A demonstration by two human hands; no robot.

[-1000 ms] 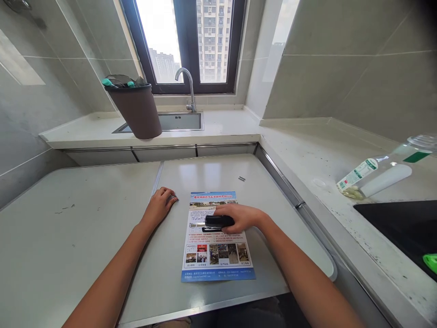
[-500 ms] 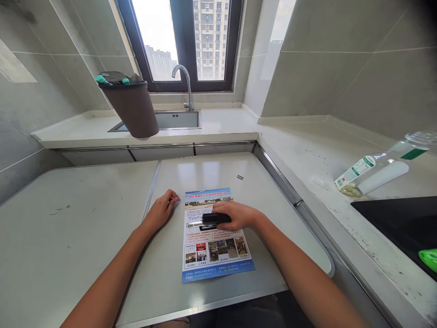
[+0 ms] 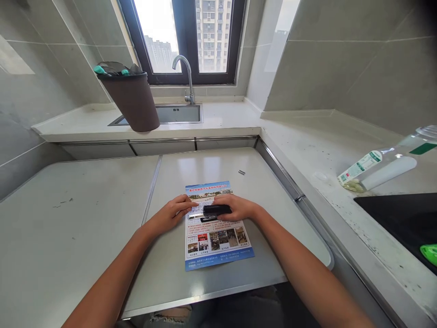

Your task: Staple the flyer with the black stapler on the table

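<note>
A black stapler point(image 3: 217, 210) with a silver metal front part pointing left lies over a printed leaflet point(image 3: 221, 262) on the table. My right hand point(image 3: 235, 207) is closed around the stapler's rear end. From the left, my left hand point(image 3: 175, 212) reaches to the leaflet's edge, its fingertips near the stapler's metal part. The fingers of my left hand are drawn together in a pinch; whatever they hold is too small to make out. Two short strips of staples point(image 3: 241, 172) lie on the table beyond the leaflet.
The table point(image 3: 92, 241) has a metal seam and rim. Behind it, a brown bin point(image 3: 131, 102) stands by the sink point(image 3: 182, 114) and its faucet point(image 3: 189, 79). On the right counter sit a clear plastic bottle point(image 3: 385, 161) and a black panel point(image 3: 403, 218) with a green object point(image 3: 429, 253).
My left hand has moved right, from beside the leaflet to the front of the stapler. My right hand keeps its hold on the stapler. The view has shifted slightly.
</note>
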